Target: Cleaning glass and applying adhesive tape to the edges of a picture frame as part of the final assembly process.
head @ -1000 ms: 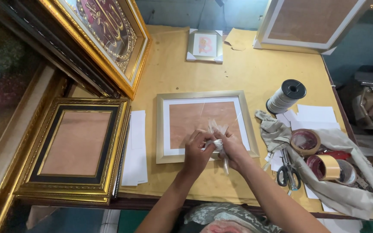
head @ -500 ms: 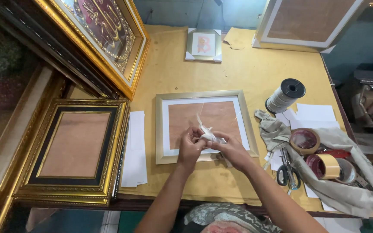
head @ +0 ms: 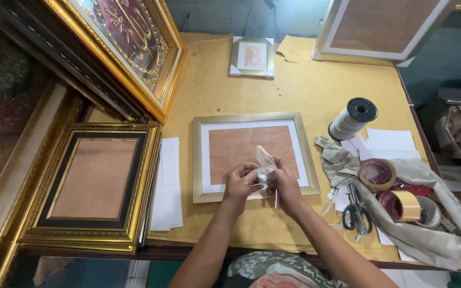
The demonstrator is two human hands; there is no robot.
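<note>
Broadly, a surface [head: 294,90] covered in yellow-brown paper carried everything. Leaning at its far left was a big ornate gold frame [head: 129,48] holding a dark red panel, and at the far right a pale frame [head: 380,26] stood face down. At the near left lay a gold and black frame [head: 94,186] with a brown backing, with white paper sheets [head: 167,186] just beside it. In the middle lay a champagne-coloured frame [head: 252,154] with a white mat around a brown centre. A small silver frame [head: 252,56] sat at the far edge. To the right were a spool of white cord [head: 352,118], a grey cloth [head: 428,224], rolls of brown tape [head: 378,175] and black-handled scissors [head: 356,213].

Over the near edge of the champagne-coloured frame, the left hand [head: 241,184] and the right hand [head: 284,184] met. Both had their fingers curled closed around a crumpled piece of clear plastic wrap [head: 265,164], which rose between them, touching both hands and hanging just above the mat.
</note>
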